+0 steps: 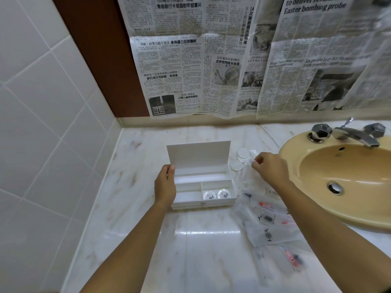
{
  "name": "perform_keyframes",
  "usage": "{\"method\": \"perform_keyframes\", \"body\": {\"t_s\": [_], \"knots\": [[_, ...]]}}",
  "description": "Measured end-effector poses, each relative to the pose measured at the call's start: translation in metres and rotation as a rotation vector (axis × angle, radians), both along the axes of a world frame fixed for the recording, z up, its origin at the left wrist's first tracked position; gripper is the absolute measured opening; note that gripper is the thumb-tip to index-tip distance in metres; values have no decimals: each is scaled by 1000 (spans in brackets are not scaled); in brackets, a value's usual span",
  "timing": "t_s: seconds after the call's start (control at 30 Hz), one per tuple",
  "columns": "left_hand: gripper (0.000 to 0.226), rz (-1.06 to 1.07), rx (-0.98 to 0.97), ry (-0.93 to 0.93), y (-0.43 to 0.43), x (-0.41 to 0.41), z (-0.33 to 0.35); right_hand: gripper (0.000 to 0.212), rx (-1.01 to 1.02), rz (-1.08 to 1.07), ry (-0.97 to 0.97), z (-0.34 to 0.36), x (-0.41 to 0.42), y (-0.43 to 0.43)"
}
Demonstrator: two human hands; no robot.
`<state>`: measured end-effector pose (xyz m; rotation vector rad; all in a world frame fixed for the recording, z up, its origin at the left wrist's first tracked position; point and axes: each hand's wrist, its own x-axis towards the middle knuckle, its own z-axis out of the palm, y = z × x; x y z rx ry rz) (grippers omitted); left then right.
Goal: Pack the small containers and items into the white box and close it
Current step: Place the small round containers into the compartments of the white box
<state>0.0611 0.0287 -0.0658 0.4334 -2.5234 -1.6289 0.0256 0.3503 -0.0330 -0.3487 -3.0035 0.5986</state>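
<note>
The white box (231, 188) stands open on the marble counter, its lid (198, 154) upright at the back. Two small round containers (216, 194) lie in its front right compartment. My left hand (165, 187) holds the box's left end, thumb on the inside edge. My right hand (269, 169) is to the right of the box and pinches a clear plastic item (248, 166) with curled fingers. Two white-capped round containers (240, 158) stand just behind the box's right corner.
Clear plastic bags (267, 220) with small black and red items lie on the counter (135, 208) right of the box. A beige sink (347, 178) with a metal tap (355, 134) is at the right. Newspaper (232, 60) covers the back wall; white tiles line the left.
</note>
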Motion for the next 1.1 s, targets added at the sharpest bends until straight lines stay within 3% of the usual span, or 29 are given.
{"method": "perform_keyframes", "body": {"t_s": [0.1,0.23,0.43,0.6,0.9,1.1], "knots": [[30,-5,-2,4,0,0,0,15,-102,-69,103,7,1,5],[31,-7,2,4,-1,-1,-2,16,-397,-155,192,32,7,-2],[31,-5,-7,7,-1,-2,-3,6,-536,98,92,51,37,-40],[31,-2,11,2,-1,-1,-3,9,-319,327,-71,32,57,-82],[31,4,11,6,-2,-2,-4,9,172,382,-103,10,56,-122],[30,2,12,7,-1,-2,-3,4,304,423,-131,5,51,-126]]}}
